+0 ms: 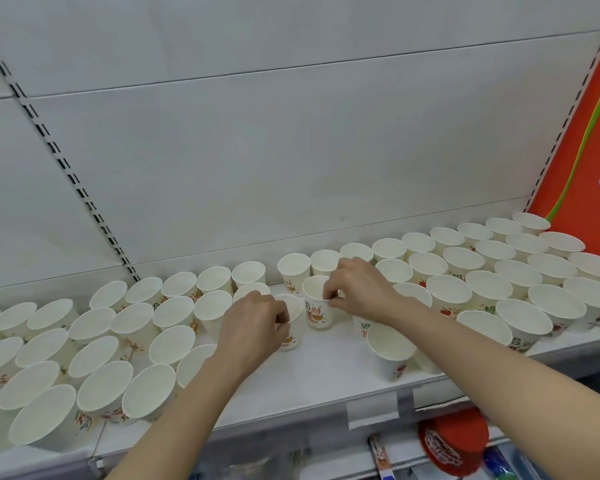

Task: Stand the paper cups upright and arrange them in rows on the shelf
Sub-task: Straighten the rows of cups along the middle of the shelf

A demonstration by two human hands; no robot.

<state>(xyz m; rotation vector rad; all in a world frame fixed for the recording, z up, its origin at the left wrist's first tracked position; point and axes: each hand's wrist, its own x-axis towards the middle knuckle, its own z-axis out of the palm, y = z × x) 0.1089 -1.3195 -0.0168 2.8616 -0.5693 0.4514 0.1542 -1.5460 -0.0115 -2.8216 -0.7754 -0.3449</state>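
Several white paper cups with red and green print stand upright in rows on the white shelf point(326, 379): one block at the left point(94, 351), another at the right point(499, 271). In the gap between them, my left hand point(253, 323) pinches the rim of an upright cup point(293, 327). My right hand point(357, 289) pinches the rim of a second upright cup point(317, 306) just beside it. One more cup point(390, 348) stands alone below my right wrist.
The white back panel point(291, 150) rises behind the cups. An orange sign point(589, 133) leans at the right end. Below the shelf's front edge lie a red packet point(454, 441) and other goods. Bare shelf surface lies in front of my hands.
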